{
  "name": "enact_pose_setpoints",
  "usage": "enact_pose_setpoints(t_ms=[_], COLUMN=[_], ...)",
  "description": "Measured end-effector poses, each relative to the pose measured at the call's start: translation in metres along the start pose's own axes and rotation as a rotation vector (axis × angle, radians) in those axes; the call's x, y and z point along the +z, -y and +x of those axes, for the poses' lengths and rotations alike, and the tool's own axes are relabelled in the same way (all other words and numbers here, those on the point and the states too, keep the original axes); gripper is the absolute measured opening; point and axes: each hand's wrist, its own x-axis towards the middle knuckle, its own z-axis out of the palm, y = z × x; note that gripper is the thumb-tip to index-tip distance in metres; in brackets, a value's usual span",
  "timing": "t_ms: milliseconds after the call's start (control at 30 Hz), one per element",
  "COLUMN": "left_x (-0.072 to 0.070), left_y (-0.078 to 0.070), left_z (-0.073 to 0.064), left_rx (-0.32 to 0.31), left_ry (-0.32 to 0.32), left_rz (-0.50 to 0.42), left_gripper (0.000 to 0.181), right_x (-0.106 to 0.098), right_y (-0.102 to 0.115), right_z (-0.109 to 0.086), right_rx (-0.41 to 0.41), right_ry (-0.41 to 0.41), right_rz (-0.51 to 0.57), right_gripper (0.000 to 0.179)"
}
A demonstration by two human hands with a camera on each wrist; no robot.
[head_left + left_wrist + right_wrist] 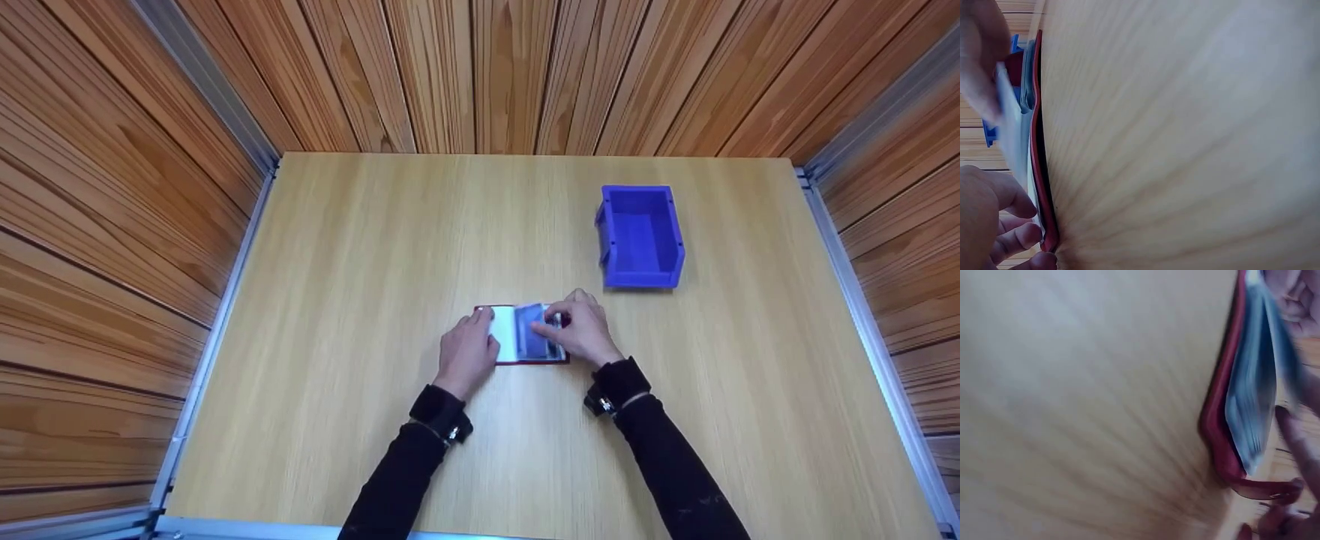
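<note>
A small card holder with a red cover lies spread on the table, its white inside facing up on the left. My left hand holds its left side, fingertips at the red cover's edge in the left wrist view. Over the right half, my right hand pinches a bluish clear plastic sleeve, lifted off the stack. In the right wrist view the raised sleeve is blurred above the other sleeves. A red strap sticks out at the holder's end.
A blue plastic bin stands on the wooden table, beyond and to the right of the hands. Wood-plank walls and metal rails border the tabletop.
</note>
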Motion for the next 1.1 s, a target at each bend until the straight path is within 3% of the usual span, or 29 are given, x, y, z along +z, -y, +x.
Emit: enact_pose_setpoints(t_ms=[133,267,400,567,733,833,1100], left_x=[-0.002,-0.006,-0.010,-0.011,-0.008,-0.007,-0.007], left_y=[0.002,0.004,0.008,0.011,0.012,0.013,0.014], left_z=[0.001,0.003,0.003,0.003,0.001,0.001,0.002], left_rx=[-0.013,-0.011,-0.002,-0.033,-0.017,-0.008,-0.036], left_ry=[0.022,0.033,0.018,-0.015,-0.019,-0.015,0.009], left_rz=[-0.020,-0.039,-0.089,-0.152,-0.103,-0.073,-0.111], left_gripper=[0.032,0.032,0.027,0.035,0.047,0.042,0.039], right_x=[0.008,0.015,0.020,0.023,0.026,0.026,0.023], right_y=[0.009,0.014,0.015,0.014,0.011,0.010,0.007], right_z=[-0.006,-0.010,-0.013,-0.013,-0.014,-0.014,-0.012], right_rx=[-0.162,-0.254,-0.261,-0.279,-0.313,-0.331,-0.310], right_ry=[-0.049,0.009,0.071,0.097,0.122,0.117,0.101], right_rz=[-0.014,-0.137,-0.230,-0.272,-0.324,-0.346,-0.376], right_gripper=[0.023,0.025,0.031,0.030,0.028,0.029,0.040])
